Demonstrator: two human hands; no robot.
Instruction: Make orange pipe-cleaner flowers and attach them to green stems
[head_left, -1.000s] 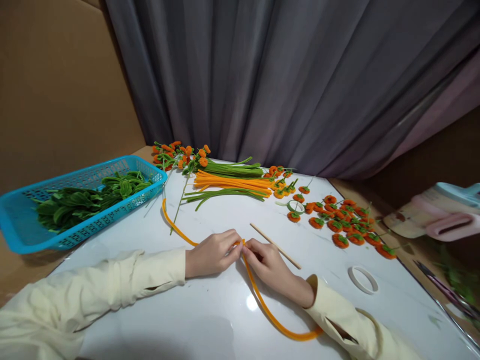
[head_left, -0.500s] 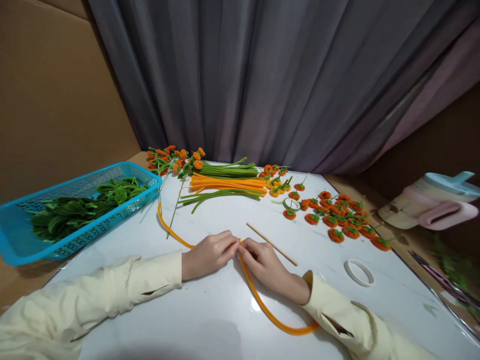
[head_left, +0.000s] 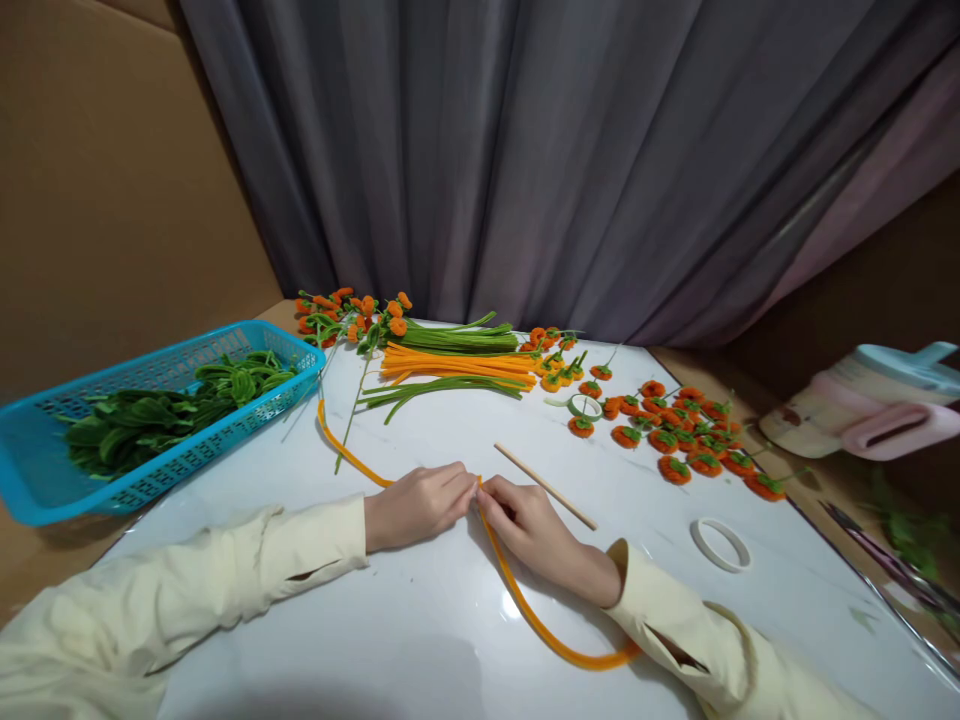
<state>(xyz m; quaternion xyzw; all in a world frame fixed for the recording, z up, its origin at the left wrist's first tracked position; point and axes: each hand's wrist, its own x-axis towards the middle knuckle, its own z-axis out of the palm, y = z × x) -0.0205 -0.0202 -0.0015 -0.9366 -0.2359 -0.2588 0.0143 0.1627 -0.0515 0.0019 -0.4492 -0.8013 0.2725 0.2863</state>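
Observation:
My left hand [head_left: 424, 505] and my right hand [head_left: 536, 522] meet at the middle of the white table, fingertips pinched together. Both are closed on orange pipe cleaners [head_left: 529, 613]. One length curves away to the upper left from behind my left hand; another loops down from the pinch and passes under my right sleeve. A short tip pokes up between the fingers; how the strands join there is hidden. Just beyond my right hand lies a thin wooden stick [head_left: 546, 486]. Farther off are a bundle of orange pipe cleaners [head_left: 457, 366] and green ones [head_left: 465, 340].
A blue basket [head_left: 187, 440] with green leaves stands left. Small orange pumpkin-like pieces [head_left: 675, 470] cluster at the right, near a white tape ring [head_left: 720, 545] and a green tape roll [head_left: 585, 406]. A tumbler [head_left: 840, 410] and scissors [head_left: 885, 560] sit past the table's right edge.
My hands stay pinched at the same spot, with only a slight shift of the fingers. The whole view has moved very slightly; the other things lie as before.

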